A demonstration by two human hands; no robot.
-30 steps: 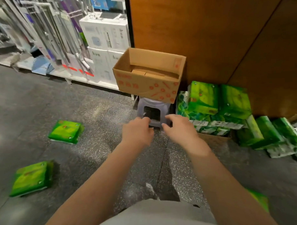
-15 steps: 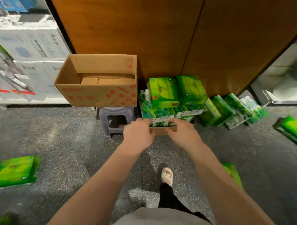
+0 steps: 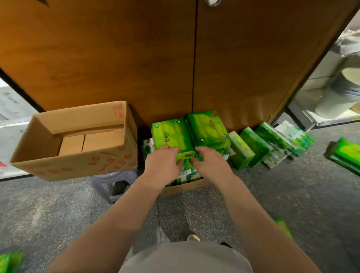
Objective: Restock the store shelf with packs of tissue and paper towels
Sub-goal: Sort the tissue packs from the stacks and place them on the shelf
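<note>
Green tissue packs are stacked in a low cardboard tray [image 3: 187,187] against the wooden cabinet. Two packs lie on top, the left pack [image 3: 170,134] and the right pack [image 3: 207,129]. My left hand [image 3: 162,165] rests its fingers over the near end of the left pack. My right hand [image 3: 211,162] curls its fingers at that pack's near right corner. Both hands close on the pack's near end from either side. More green packs [image 3: 257,146] lean in a row to the right of the stack.
An open, empty cardboard box [image 3: 73,140] sits on a purple stool [image 3: 113,183] left of the stack. Loose packs lie on the floor at the right [image 3: 349,157], near my right forearm [image 3: 282,226] and at the bottom left [image 3: 4,267]. Closed cabinet doors [image 3: 192,54] stand behind.
The view has swung right from the box and stool to the stack. Both hands have reached forward and come down on the near end of the top left pack.
</note>
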